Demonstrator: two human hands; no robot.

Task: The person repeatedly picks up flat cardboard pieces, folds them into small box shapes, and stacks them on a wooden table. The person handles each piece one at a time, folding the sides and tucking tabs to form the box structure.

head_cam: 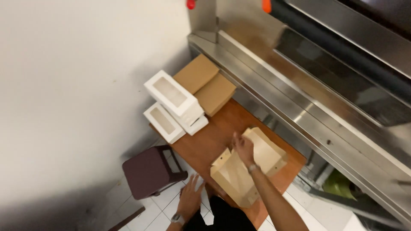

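Left hand [190, 197] hangs spread; right hand [243, 147] touches brown paper bags [233, 177].

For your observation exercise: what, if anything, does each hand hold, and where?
Right hand touches the top edge of a brown paper bag; grip unclear. Left hand holds nothing.

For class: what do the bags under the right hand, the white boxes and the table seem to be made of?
Bags: probably brown kraft paper, matte, with creased folds; the right hand rests on them. White boxes: likely thin card, matte, with a clear window that looks like plastic film. Table: seems wood or wood laminate, reddish-brown with a slight sheen.
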